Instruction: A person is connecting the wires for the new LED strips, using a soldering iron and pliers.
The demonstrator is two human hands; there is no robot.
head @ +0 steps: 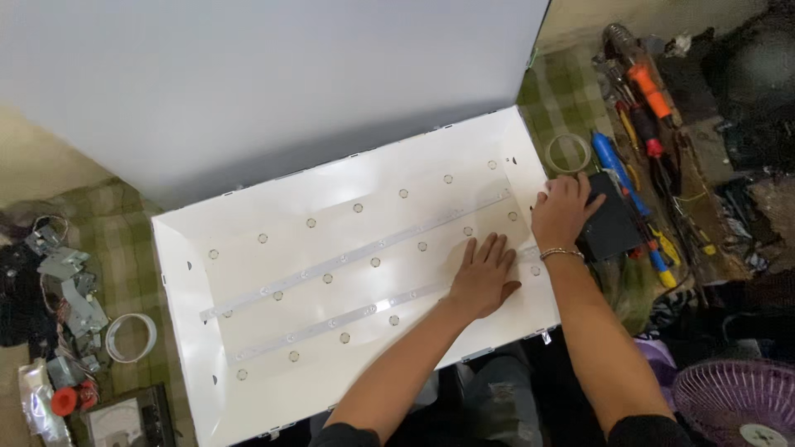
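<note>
On the green checked cloth (132,273) lies a big shallow white tray-like panel (186,331), the back shell of a flat screen, long side running lower left to upper right. Inside it: white reflective sheet (331,240) with rows of small round lens dots, plus two long thin LED strips (348,258) laid diagonally, roughly parallel, one above the other. Large white sheet (265,74) stands tilted over the far edge of the panel, covers top of view.

Left hand (483,277) flat, fingers spread, palm pressed down on the reflective sheet near the right end of the lower strip, grasping nothing. Right hand (563,211) at the panel's right rim, fingers spread and laid open over the edge, touching a black box (613,228) just beside the panel; not clenched, can't tell if it grips anything. Bracelet on right wrist.

Right of panel: clear tape roll (568,152), blue-handled tool (611,157), orange-handled tool (650,91), more screwdrivers in a messy pile. Left of panel: white tape roll (130,337), metal brackets (70,285), wires. Purple fan (737,406) lower right corner
</note>
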